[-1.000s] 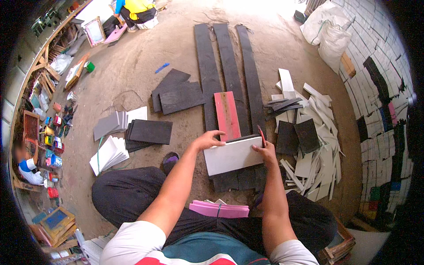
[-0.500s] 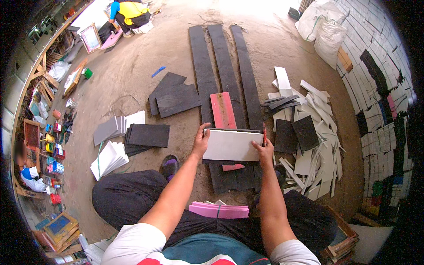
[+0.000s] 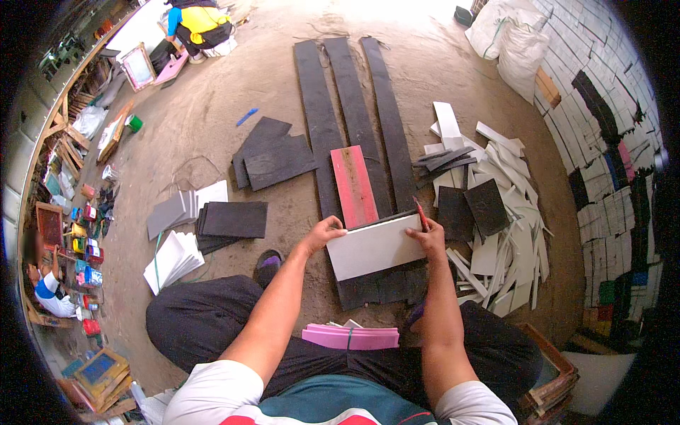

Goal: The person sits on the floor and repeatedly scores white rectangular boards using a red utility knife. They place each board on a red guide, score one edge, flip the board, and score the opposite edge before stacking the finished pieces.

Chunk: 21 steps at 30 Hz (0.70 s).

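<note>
Pink sheet bundle [image 3: 375, 338], one, nearest. One white board [image 3: 375, 249] between hands: left hand [image 3: 326, 232] pinches far-left corner, right hand [image 3: 431, 237] grips far-right corner plus one slim red tool [image 3: 422, 214]. Beyond: one red plank [image 3: 347, 184], three long black strips [image 3: 316, 106], narrow gaps between edges.

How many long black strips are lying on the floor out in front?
3, side by side: a left strip, a middle strip and a right strip. Any beneath them, or behind the held white board, would be hidden.

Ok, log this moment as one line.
left hand: on white sheet | right hand: same sheet, red tool | red board: on black strips
</note>
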Available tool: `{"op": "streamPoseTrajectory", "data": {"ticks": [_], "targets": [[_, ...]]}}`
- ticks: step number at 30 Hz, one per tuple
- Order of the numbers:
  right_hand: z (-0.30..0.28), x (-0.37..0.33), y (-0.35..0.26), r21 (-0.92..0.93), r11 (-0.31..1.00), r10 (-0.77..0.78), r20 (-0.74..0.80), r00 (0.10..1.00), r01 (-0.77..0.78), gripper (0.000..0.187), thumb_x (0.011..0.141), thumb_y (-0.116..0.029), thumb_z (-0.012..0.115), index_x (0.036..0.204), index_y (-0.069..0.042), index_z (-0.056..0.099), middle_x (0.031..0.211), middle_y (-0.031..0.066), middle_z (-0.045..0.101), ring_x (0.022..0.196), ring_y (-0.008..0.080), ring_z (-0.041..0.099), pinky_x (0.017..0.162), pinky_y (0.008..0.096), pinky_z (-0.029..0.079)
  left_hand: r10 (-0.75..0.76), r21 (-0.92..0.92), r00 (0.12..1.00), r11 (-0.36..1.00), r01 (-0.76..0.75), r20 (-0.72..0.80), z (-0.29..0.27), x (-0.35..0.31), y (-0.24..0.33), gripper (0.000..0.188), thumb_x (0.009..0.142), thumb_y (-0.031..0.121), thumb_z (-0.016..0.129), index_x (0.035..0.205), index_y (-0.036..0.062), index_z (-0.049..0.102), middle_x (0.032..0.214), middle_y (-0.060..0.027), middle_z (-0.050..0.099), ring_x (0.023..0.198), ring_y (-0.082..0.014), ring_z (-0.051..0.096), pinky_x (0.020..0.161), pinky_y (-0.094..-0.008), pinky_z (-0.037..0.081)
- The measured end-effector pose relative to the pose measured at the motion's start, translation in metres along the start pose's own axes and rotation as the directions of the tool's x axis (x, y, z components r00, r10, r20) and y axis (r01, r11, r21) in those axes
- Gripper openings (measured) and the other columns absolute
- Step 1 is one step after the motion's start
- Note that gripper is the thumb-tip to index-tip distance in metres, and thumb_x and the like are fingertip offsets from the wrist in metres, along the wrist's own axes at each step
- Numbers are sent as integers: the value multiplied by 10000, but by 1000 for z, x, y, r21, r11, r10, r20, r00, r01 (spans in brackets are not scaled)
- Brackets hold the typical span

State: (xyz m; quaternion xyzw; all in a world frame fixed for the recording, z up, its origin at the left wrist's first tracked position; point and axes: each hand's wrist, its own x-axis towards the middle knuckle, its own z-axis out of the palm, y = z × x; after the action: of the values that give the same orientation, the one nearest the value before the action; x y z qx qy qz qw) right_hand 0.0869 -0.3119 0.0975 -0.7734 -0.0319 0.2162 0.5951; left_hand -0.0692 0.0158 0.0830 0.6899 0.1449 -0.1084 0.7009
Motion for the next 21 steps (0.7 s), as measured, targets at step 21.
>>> {"op": "streamPoseTrajectory", "data": {"ticks": [21], "targets": [[50, -25, -70, -399, 871, -377, -166, 911, 287, 485, 765, -296, 873, 1211, -161, 740, 1054, 52, 746, 948, 207, 716, 821, 335, 540, 340, 259, 940, 911, -322, -26, 96, 10, 41, 842, 980, 299, 659, 1637, 130, 161, 1628, -216, 324, 1484, -300, 368, 1208, -373, 290]]}}
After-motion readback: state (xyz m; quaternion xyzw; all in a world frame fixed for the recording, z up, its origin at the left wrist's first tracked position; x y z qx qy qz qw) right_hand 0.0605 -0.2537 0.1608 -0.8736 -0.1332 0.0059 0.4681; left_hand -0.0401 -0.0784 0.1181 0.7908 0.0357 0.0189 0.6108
